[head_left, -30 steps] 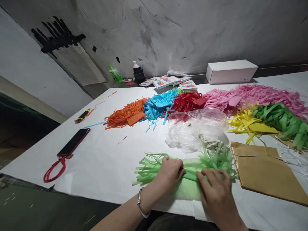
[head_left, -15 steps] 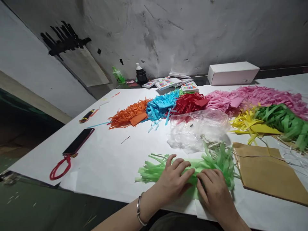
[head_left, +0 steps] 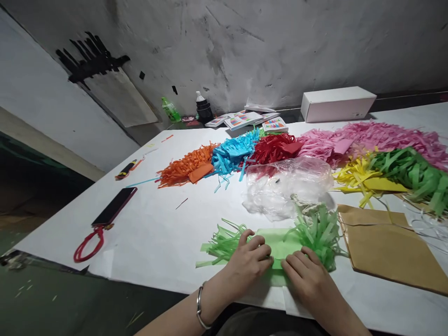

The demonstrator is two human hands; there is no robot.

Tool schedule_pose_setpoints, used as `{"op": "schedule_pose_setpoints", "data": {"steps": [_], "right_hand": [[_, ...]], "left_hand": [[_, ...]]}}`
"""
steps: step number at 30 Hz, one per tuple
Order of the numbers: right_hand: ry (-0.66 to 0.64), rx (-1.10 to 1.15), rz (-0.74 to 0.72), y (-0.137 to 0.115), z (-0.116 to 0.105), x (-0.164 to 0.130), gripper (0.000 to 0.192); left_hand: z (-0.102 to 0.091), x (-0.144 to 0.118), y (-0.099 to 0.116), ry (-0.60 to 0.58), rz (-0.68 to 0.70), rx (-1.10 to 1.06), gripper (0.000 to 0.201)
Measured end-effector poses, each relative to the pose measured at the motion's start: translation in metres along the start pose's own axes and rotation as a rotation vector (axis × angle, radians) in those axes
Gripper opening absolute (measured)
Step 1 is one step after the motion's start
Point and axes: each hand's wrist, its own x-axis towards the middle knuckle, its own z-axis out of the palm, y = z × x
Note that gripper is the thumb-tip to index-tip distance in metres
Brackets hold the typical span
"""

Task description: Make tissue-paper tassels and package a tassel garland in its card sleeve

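A light green fringed tissue paper piece lies on the white table near its front edge, with cut strips fanning out at both ends. My left hand presses on the paper's flat middle band from the left, fingers curled onto it. My right hand grips the same band from the right, fingertips meeting the left hand's. A metal bangle sits on my left wrist.
Behind lie a crumpled clear plastic bag and fringed paper piles: orange, blue, red, pink, yellow, dark green. A brown envelope sits right, a phone with red strap left, a white box far back.
Both hands have slid slightly nearer to me along the green band, and the paper's middle now looks flatter and narrower. The camera shifted a little.
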Motion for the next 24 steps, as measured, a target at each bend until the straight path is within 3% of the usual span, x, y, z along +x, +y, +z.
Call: {"op": "schedule_pose_setpoints", "data": {"steps": [3, 6, 9, 12, 15, 19, 24], "right_hand": [[0.022, 0.038, 0.016, 0.010, -0.008, -0.014, 0.035], [0.036, 0.068, 0.060, 0.015, -0.012, -0.021, 0.035], [0.008, 0.103, 0.145, 0.013, -0.012, -0.018, 0.029], [0.000, 0.091, 0.287, 0.011, -0.009, -0.014, 0.028], [-0.009, 0.019, 0.344, 0.012, -0.006, -0.016, 0.024], [0.010, -0.029, 0.354, 0.010, -0.007, -0.014, 0.021], [0.000, 0.050, 0.051, 0.002, -0.003, -0.001, 0.031]], "left_hand": [[-0.006, -0.006, -0.002, -0.053, 0.040, 0.012, 0.002], [-0.009, -0.010, 0.001, -0.061, 0.008, -0.036, 0.011], [-0.007, -0.010, 0.007, -0.021, -0.172, -0.203, 0.005], [-0.004, -0.008, 0.011, 0.010, -0.407, -0.361, 0.016], [-0.003, -0.004, 0.011, -0.024, -0.525, -0.361, 0.018], [-0.002, 0.003, 0.011, -0.112, -0.538, -0.256, 0.014], [-0.002, 0.007, 0.015, -0.057, -0.338, -0.160, 0.015]]}}
